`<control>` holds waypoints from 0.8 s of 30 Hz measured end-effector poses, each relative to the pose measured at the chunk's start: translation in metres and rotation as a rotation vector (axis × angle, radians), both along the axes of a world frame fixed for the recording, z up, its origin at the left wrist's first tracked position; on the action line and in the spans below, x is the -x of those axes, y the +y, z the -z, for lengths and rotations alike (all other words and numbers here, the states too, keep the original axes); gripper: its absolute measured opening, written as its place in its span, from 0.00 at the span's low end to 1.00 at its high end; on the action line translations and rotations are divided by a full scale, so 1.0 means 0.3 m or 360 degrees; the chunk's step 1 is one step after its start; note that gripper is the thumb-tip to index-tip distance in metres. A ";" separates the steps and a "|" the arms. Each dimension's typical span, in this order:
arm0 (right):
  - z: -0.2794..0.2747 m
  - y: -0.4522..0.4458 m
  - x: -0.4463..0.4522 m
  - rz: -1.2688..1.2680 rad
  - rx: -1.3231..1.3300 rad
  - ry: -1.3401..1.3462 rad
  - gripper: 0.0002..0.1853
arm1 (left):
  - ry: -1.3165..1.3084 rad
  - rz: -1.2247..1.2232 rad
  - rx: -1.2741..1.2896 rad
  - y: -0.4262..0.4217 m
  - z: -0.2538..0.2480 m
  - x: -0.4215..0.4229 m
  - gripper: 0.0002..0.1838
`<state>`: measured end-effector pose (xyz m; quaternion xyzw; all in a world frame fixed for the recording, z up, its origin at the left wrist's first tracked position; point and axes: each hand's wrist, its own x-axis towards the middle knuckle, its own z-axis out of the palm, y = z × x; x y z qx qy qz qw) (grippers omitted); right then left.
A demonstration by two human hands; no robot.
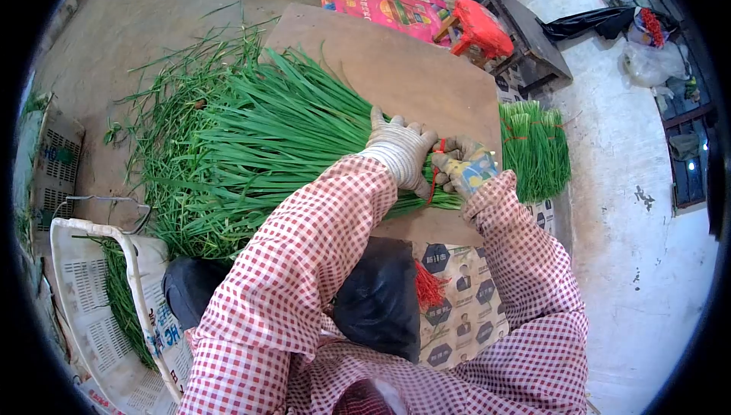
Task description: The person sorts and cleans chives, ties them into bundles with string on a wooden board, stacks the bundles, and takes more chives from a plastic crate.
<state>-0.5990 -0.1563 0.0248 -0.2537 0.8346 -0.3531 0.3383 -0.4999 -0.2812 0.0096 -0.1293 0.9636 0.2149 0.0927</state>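
A thick bundle of long garlic chives [297,141] lies across a brown board [426,87], its leafy ends fanned out to the left. My left hand [397,148], in a whitish knit glove, presses down around the bundle near its stem end. A red tie [435,179] crosses the stems just right of that hand. My right hand [463,165], in a patterned glove, is closed at the tie beside the stem ends. Its fingertips partly hide the tie, so how it grips is not fully visible.
Tied chive bundles [535,145] stand right of the board. Loose chive scraps [183,179] heap at left, near a white plastic basket [99,226]. Red ties [429,287] hang by my leg. A red-covered stool [481,28] and dark bench [533,53] stand beyond.
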 end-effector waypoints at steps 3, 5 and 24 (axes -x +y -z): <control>0.011 0.012 0.001 0.0176 0.0095 -0.0242 0.13 | 0.0046 -0.0022 0.0030 0.006 0.010 -0.003 0.56; 0.019 0.018 0.010 0.0066 0.0106 -0.0073 0.13 | 0.0044 -0.0032 0.0043 0.007 0.016 0.000 0.57; 0.072 0.111 0.094 -0.0860 0.0082 0.1652 0.08 | -0.0186 0.0151 0.0040 -0.037 -0.058 0.011 0.64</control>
